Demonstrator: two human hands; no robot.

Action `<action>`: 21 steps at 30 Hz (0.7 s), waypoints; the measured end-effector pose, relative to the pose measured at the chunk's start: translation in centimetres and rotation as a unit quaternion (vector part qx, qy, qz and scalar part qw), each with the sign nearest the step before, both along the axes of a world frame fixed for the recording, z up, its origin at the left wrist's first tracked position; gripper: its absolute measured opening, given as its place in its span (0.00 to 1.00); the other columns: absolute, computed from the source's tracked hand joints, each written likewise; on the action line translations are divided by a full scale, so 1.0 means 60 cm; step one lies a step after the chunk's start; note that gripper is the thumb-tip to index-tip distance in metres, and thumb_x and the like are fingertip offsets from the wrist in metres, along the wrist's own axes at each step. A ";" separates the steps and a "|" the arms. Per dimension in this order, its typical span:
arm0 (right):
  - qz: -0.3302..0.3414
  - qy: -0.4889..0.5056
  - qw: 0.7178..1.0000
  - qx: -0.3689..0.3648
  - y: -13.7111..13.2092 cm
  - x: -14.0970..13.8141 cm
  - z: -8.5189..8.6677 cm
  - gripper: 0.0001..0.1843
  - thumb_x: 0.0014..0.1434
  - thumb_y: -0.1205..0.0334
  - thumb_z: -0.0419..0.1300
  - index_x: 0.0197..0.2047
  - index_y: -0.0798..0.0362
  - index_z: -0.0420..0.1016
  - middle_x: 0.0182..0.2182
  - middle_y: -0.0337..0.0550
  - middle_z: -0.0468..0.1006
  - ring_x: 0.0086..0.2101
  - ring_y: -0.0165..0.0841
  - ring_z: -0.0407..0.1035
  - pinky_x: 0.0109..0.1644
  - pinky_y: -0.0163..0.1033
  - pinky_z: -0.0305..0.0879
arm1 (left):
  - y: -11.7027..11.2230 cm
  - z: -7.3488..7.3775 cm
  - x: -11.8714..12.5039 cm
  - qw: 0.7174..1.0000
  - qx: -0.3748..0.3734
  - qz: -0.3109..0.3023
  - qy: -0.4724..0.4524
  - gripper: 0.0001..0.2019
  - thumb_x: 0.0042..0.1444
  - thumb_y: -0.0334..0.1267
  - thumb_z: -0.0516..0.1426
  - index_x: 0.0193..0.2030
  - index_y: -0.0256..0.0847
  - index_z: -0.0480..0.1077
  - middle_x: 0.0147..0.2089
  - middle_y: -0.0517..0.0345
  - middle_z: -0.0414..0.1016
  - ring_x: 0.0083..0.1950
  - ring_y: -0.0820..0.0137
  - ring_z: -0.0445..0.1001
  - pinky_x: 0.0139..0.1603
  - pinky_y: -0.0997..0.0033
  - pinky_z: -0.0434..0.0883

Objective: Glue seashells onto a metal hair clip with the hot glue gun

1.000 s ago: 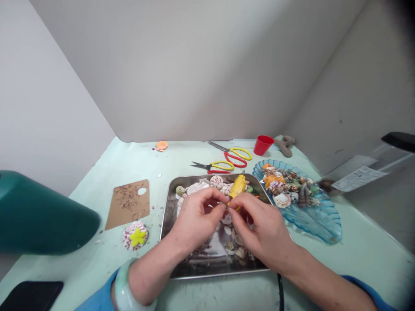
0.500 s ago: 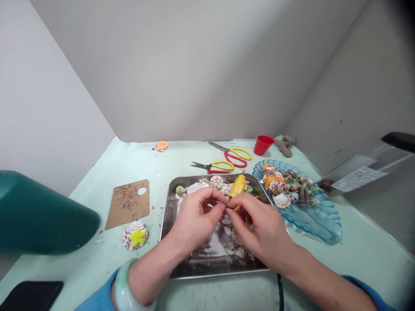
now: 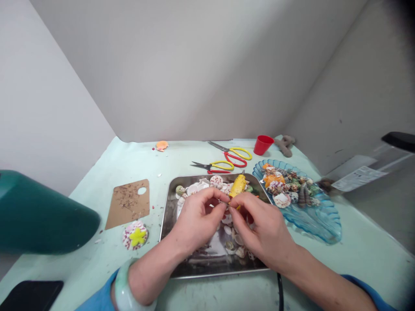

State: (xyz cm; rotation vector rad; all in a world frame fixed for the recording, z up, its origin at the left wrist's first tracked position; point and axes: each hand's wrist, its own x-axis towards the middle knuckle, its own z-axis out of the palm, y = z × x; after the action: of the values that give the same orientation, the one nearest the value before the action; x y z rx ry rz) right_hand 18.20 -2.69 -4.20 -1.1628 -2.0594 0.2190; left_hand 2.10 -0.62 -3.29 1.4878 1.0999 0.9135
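Note:
Over the metal tray [image 3: 189, 273], my left hand [image 3: 201, 218] and my right hand [image 3: 261, 226] meet fingertip to fingertip. Each is closed in a pinch, and something small and thin sits between them, too small to name. Below and behind them in the tray lie shells [image 3: 228, 235], among them a speckled scallop shell [image 3: 216, 181]. A yellow glue gun [image 3: 238, 185] rests at the tray's back right, partly hidden by my right hand. A jade-coloured bangle [image 3: 125, 285] circles my left wrist.
Right of the tray is a blue shell-shaped dish [image 3: 324, 222] holding several shells. Behind lie two pairs of scissors [image 3: 212, 165] and a red cup [image 3: 263, 145]. At left are brown cardboard [image 3: 129, 205], a shell with a yellow flower [image 3: 136, 236], and a large green object [image 3: 42, 216].
My right fingertips have shifted very slightly to the right and up. Both hands stay pinched together over the tray, and the surrounding things have not moved.

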 end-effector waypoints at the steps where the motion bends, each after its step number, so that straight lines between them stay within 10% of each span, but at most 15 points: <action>1: 0.000 0.001 1.000 0.000 0.000 0.000 0.000 0.03 0.60 0.69 0.52 0.35 0.52 0.64 0.27 0.37 0.69 0.24 0.27 0.61 0.29 0.34 0.55 | 0.000 0.001 0.000 1.000 0.005 0.002 -0.001 0.06 0.53 0.33 0.54 0.37 0.38 0.70 0.35 0.55 0.75 0.35 0.70 0.74 0.36 0.71 0.72; 21: 0.019 -0.011 1.000 0.000 0.002 0.002 0.002 0.04 0.60 0.68 0.52 0.35 0.52 0.66 0.26 0.38 0.70 0.25 0.28 0.64 0.28 0.33 0.57 | 0.002 0.004 0.000 0.999 0.028 0.037 -0.010 0.05 0.50 0.31 0.56 0.34 0.39 0.71 0.34 0.56 0.76 0.35 0.71 0.74 0.35 0.72 0.72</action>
State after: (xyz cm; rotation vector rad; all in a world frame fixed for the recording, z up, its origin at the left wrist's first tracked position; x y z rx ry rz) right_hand 18.29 -2.59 -4.07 -1.1317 -2.1017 0.2244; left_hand 2.10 -0.48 -3.07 1.4887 1.1291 1.0144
